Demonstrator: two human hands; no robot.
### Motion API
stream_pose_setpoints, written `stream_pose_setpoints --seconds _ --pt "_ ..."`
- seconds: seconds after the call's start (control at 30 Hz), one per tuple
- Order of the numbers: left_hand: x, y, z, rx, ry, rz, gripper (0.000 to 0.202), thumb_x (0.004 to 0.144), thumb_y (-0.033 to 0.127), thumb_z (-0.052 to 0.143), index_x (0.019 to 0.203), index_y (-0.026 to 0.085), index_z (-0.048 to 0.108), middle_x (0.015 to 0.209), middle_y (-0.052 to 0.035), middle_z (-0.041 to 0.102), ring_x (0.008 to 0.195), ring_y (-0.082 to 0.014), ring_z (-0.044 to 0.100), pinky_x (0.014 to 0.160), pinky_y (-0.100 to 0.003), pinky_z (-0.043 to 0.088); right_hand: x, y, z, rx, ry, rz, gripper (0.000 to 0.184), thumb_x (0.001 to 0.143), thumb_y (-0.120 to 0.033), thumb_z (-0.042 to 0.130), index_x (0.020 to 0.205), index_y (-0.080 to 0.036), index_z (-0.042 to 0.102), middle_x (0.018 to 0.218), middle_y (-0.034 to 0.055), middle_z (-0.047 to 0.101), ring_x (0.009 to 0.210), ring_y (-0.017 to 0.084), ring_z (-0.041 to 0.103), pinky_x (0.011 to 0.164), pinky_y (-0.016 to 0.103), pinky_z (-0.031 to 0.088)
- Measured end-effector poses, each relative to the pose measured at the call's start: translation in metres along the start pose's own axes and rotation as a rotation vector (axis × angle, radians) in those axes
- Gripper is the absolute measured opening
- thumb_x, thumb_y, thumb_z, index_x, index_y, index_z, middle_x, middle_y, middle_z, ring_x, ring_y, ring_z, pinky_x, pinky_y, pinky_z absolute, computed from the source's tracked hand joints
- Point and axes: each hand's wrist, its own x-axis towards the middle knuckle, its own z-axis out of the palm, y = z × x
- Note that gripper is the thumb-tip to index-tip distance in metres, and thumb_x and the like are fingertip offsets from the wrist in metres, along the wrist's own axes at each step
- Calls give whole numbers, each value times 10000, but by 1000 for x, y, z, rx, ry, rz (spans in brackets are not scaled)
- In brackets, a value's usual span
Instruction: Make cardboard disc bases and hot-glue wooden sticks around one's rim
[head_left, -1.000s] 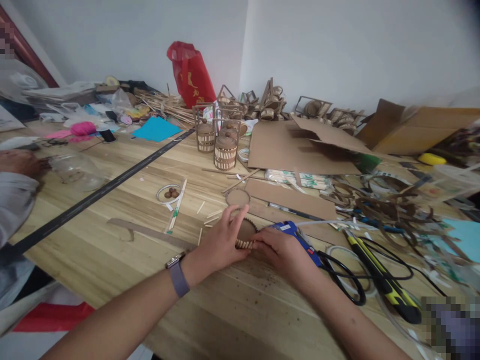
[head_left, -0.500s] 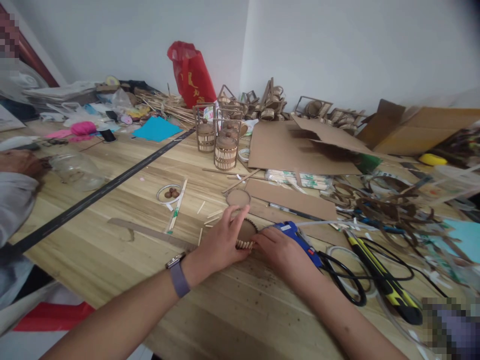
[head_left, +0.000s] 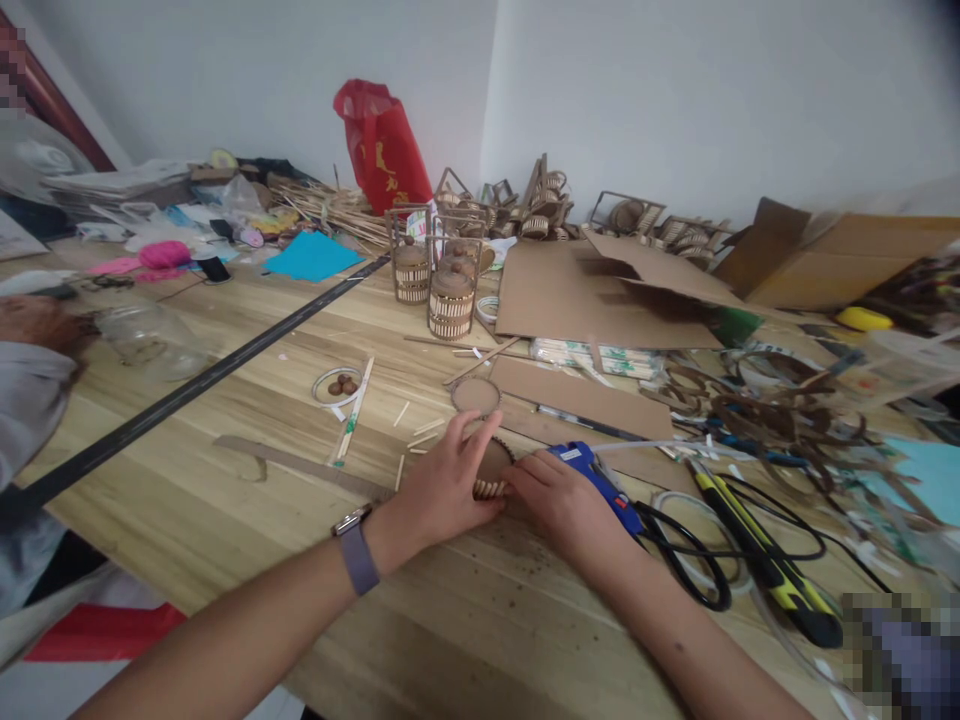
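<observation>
A small round basket (head_left: 493,462) of cardboard with short wooden sticks around its side sits on the table between my hands. My left hand (head_left: 442,480) curves around its left side, thumb at the near edge and fingers over the rim. From the right, my right hand (head_left: 555,498) presses its bent fingers against the stick wall; its fingertips are partly hidden. A blue glue gun (head_left: 596,480) lies just beyond my right hand. Past the basket rests a round cardboard disc (head_left: 475,396) with a dark edge. Loose short sticks (head_left: 426,427) lie to the left.
Finished lidded baskets (head_left: 451,300) with handles stand farther back. A tape roll (head_left: 315,386) with brown balls inside is at left. To the right lie a yellow-black utility knife (head_left: 772,560) and a black cord (head_left: 712,590). Another person's hand (head_left: 34,322) rests at the far left.
Both hands stay at the basket with almost no movement. My right hand's fingers have shifted very slightly along its side.
</observation>
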Motion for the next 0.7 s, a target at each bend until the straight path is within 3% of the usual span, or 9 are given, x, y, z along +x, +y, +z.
stream_pose_setpoints --seconds 0.17,0.47,0.57,0.63,0.7 --pt "1 4 3 52 10 -54 953 706 270 711 1468 276 138 1433 -154 313 1234 -335 491 884 -460 538 -1 0 1 4 9 -4 146 900 -76 538 828 -159 635 778 54 627 730 188 552 644 294 452" --pt "2 10 2 78 -4 -104 905 707 252 695 1449 255 177 1438 -157 315 1230 -333 502 883 -453 538 0 -2 2 -18 6 -10 101 882 -103 583 817 -158 637 777 56 635 729 194 573 642 295 465" --pt "2 11 2 70 -6 -112 905 705 249 699 1446 266 179 1435 -148 315 1221 -325 510 887 -446 537 1 -3 -3 -31 18 4 100 894 -125 564 947 -145 647 804 71 651 746 208 592 660 310 483" --pt "2 11 2 75 3 -113 915 702 252 704 1449 270 176 1436 -145 309 1225 -324 505 887 -442 536 -1 -1 -12 -45 37 87 179 907 -161 549 1064 -129 628 852 88 666 779 223 610 681 328 495" --pt "1 11 2 84 12 -110 928 697 254 711 1454 270 174 1438 -142 304 1221 -320 507 891 -436 535 -8 4 -23 -88 31 248 186 919 -227 539 1053 -138 635 891 101 669 815 243 626 705 350 501"
